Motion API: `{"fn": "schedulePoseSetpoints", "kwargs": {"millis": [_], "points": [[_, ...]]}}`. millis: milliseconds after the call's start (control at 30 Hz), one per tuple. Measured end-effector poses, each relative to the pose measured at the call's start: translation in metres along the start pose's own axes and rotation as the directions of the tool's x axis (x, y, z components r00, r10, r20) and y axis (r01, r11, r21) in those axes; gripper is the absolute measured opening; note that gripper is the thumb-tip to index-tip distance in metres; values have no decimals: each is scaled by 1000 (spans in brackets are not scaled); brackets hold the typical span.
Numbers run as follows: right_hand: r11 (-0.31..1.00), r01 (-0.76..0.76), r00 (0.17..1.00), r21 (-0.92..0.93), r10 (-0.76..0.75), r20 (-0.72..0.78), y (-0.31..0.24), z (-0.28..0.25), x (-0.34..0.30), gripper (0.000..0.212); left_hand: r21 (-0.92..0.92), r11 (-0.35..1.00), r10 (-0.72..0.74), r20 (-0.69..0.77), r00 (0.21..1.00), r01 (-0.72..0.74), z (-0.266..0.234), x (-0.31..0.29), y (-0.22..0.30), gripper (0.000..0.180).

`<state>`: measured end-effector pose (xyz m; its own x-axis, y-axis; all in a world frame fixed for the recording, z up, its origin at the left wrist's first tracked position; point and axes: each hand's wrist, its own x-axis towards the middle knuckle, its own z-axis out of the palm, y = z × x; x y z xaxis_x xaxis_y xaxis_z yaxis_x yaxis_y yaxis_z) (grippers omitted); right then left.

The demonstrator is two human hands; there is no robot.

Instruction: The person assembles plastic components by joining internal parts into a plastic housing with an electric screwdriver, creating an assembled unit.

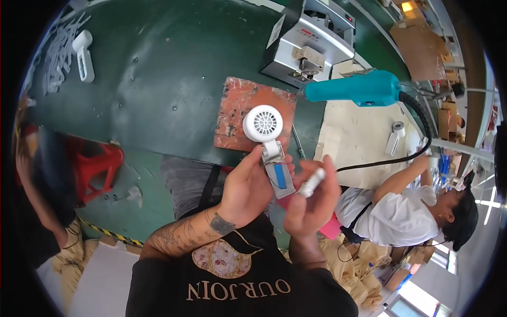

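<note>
Left hand (248, 187) grip closed around small white fan (266, 137), right hand (311, 198) pinching white handle cover (311, 182)

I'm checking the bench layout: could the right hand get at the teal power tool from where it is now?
Probably yes, but not freely: the right hand already holds a small white part. The teal power tool lies uncovered on the bench beyond it, nothing between.

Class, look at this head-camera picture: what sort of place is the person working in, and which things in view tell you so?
Most likely a small factory assembly line. The left hand holds a half-built white handheld fan over a green workbench, with a teal power screwdriver and a grey bench machine close by.
</note>
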<state>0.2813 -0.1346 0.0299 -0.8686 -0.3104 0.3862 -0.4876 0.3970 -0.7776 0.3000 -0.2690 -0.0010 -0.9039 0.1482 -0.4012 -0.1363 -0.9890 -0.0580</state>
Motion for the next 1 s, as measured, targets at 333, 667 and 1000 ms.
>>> {"fn": "schedulePoseSetpoints", "kwargs": {"millis": [333, 667, 1000], "points": [[887, 219, 948, -407, -95, 304, -7, 5, 6, 27, 97, 993, -64, 16, 998, 62, -5, -12, 1, 57], [918, -377, 828, -125, 394, 398, -9, -23, 7, 35, 288, 957, 26, 27, 999, -32, -10, -10, -4, 48], [968, -250, 936, -27, 249, 247, -12, -22, 22, 57, 376, 924, 65, 20, 998, -67, -16, -8, -7, 43]]}}
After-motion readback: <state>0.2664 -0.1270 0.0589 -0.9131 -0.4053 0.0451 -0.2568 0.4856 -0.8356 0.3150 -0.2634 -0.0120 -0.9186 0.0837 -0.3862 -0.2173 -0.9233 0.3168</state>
